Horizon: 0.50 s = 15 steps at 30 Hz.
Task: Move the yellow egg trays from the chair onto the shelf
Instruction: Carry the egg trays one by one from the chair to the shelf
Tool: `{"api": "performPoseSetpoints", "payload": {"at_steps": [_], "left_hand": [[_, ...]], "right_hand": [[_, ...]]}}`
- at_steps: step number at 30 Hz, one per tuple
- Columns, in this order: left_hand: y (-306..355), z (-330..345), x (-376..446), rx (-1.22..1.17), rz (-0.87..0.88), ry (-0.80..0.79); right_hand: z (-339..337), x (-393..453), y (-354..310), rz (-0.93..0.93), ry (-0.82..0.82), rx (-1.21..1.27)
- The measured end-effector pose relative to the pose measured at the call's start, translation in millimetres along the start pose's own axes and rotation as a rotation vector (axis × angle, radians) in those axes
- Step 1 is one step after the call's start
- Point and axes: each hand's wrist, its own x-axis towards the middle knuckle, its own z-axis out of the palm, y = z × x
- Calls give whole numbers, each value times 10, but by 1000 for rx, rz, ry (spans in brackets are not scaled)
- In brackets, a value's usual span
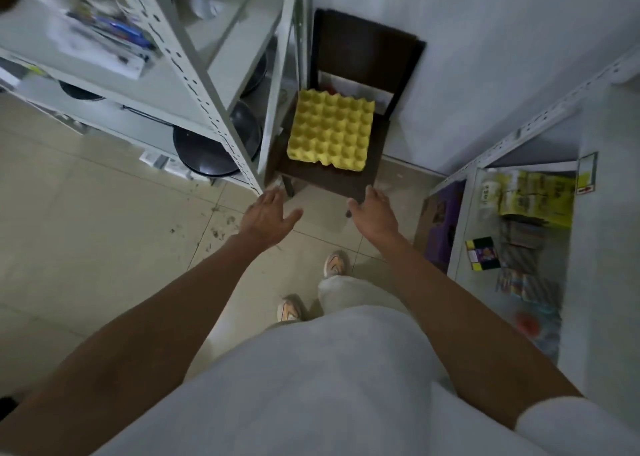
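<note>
A stack of yellow egg trays [330,128] lies flat on the seat of a dark wooden chair [367,53] that stands against the white wall. My left hand [268,216] is stretched out in front of the chair's near left corner, fingers apart, holding nothing. My right hand [374,209] reaches toward the chair's near right corner, also empty, its fingertips close to the seat edge. Both hands are short of the trays. A white metal shelf unit [221,88] stands just left of the chair.
Dark round pans [204,154] sit on the left shelf's lower level, papers and pens on an upper one. Another white shelf [519,136] at the right holds yellow packets, small boxes and a purple box. The floor is beige tile; my feet stand below the chair.
</note>
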Motion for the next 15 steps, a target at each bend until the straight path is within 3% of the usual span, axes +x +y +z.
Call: {"api": "performPoseSetpoints", "payload": {"at_steps": [8, 15], "left_hand": [[114, -79, 591, -41, 15, -52], [326, -290, 1780, -84, -31, -103]], "right_hand": [[40, 196, -92, 42, 128, 120], [-262, 1298, -26, 98, 29, 139]]}}
